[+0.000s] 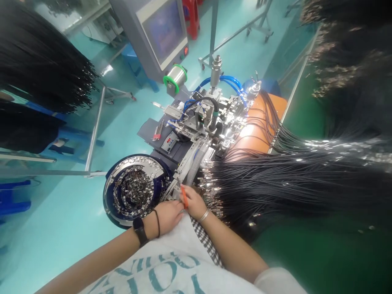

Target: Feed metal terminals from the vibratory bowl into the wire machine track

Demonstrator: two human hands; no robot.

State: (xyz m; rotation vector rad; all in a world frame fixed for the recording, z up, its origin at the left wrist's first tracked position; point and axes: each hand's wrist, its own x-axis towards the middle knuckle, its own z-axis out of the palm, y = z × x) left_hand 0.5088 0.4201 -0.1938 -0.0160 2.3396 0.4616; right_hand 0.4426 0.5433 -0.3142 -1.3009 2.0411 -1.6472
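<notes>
Here's the right hand [193,201], its fingers [187,192] closed firmly on a slim orange plastic stick [184,197], right beside the silver-tipped ends of a wide fan of thin black cables [263,183] lying across the green desk [318,253]! The left hand [167,217] sits just next to it, fingers curled in against a pale metal feed rail [186,167]; whether they're gripping anything, I can't tell. Just beyond, a round blue-rimmed steel bowl feeder [134,190] brims with small metal terminals [133,190]!
</notes>
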